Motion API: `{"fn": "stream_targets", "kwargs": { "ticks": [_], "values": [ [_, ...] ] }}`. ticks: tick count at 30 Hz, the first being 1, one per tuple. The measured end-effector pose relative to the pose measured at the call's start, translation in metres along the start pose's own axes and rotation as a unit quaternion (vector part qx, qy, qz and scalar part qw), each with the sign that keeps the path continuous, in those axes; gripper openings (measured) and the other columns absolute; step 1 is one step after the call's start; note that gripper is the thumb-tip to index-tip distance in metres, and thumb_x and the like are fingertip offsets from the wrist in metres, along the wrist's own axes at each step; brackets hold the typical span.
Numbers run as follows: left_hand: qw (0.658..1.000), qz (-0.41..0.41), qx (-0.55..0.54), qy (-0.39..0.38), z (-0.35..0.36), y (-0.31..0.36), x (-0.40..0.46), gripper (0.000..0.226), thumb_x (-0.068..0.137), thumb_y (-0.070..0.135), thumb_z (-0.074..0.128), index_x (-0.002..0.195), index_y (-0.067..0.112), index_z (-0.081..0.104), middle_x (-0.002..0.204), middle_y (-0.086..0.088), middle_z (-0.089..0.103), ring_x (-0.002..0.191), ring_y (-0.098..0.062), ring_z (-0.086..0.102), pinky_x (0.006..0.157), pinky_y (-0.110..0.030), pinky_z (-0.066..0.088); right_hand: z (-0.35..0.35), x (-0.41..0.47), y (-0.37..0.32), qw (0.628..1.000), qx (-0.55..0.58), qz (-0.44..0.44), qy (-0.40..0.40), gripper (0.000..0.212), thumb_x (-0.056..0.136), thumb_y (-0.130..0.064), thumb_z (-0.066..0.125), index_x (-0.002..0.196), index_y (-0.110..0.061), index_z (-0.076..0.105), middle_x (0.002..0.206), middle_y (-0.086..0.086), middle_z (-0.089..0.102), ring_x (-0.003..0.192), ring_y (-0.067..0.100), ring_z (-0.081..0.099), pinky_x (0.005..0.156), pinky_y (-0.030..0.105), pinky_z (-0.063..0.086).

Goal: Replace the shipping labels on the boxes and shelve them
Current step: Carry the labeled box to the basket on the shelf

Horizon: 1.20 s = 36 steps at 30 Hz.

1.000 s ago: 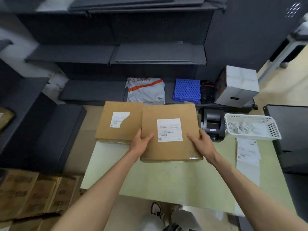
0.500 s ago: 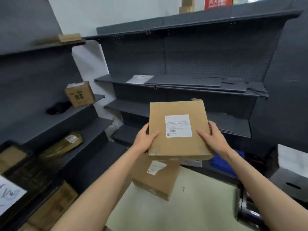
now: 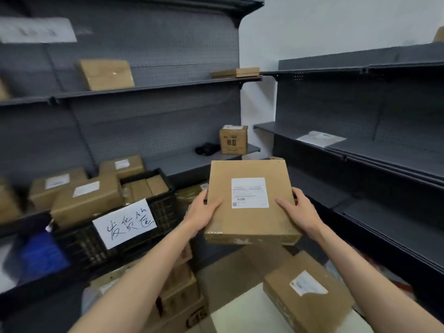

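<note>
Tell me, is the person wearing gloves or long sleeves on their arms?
No. Both the left hand and the right hand are bare, with no gloves. Both forearms are bare too, with no sleeve in view. I can see no watch, ring or bracelet on either one.

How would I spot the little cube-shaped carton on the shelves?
Find the grey shelving on the left, then follow its middle shelf to the right-hand end by the white wall. The small carton stands there alone, beside a black object; unlike the flat parcels elsewhere, it is cube-like with dark print.
</note>
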State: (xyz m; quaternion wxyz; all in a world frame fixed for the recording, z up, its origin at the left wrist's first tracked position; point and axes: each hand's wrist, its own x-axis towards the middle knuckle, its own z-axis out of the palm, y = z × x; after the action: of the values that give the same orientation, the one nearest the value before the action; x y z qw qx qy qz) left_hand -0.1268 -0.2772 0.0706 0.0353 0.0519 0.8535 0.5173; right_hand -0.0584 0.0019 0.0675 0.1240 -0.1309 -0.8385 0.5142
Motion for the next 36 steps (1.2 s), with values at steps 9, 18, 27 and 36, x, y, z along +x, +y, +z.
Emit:
{"fn": "stream_targets", "kwargs": {
  "ticks": [9,18,27,36],
  "values": [
    [0.991,-0.037,-0.029,0.125,-0.159,-0.062,0.007,0.039,0.096,0.047,0.062,0.131,0.044,0.045,0.119,0.02,0.06,0.105,-0.012,0.061,0.102,-0.043,0.05,0.159,0.047,-0.102,0.99,-0.005,-0.061,-0.13,0.066,0.09,-0.048,0.063,0.144,-0.022,0.036,0.139,0.0,0.051,0.121,0.022,0.052,0.097,0.037,0.044],
    [0.982,-0.072,-0.013,0.174,-0.265,-0.108,0.053,0.048,0.094,0.051,0.061,0.137,0.032,0.054,0.126,0.011,0.066,0.111,-0.016,0.063,0.101,-0.044,0.051,0.273,0.085,-0.177,0.985,-0.001,-0.071,-0.157,0.063,0.089,-0.046,0.065,0.141,-0.021,0.04,0.132,-0.001,0.053,0.103,0.015,0.049,0.085,0.033,0.042],
    [0.979,-0.101,-0.038,0.173,-0.303,-0.138,0.133,0.03,0.093,0.048,0.064,0.119,0.034,0.056,0.116,0.01,0.068,0.103,-0.017,0.067,0.096,-0.043,0.054,0.336,0.157,-0.203,0.983,-0.048,-0.074,-0.158,0.062,0.088,-0.05,0.065,0.139,-0.022,0.045,0.132,0.0,0.055,0.104,0.016,0.052,0.093,0.039,0.047],
    [0.974,-0.114,0.006,0.194,-0.315,-0.155,0.236,0.044,0.097,0.039,0.064,0.135,0.018,0.055,0.124,0.001,0.065,0.102,-0.018,0.061,0.086,-0.031,0.048,0.404,0.265,-0.197,0.98,-0.044,-0.06,-0.183,0.065,0.087,-0.051,0.066,0.139,-0.018,0.046,0.132,0.004,0.056,0.111,0.023,0.055,0.096,0.041,0.047]
  ]
}}
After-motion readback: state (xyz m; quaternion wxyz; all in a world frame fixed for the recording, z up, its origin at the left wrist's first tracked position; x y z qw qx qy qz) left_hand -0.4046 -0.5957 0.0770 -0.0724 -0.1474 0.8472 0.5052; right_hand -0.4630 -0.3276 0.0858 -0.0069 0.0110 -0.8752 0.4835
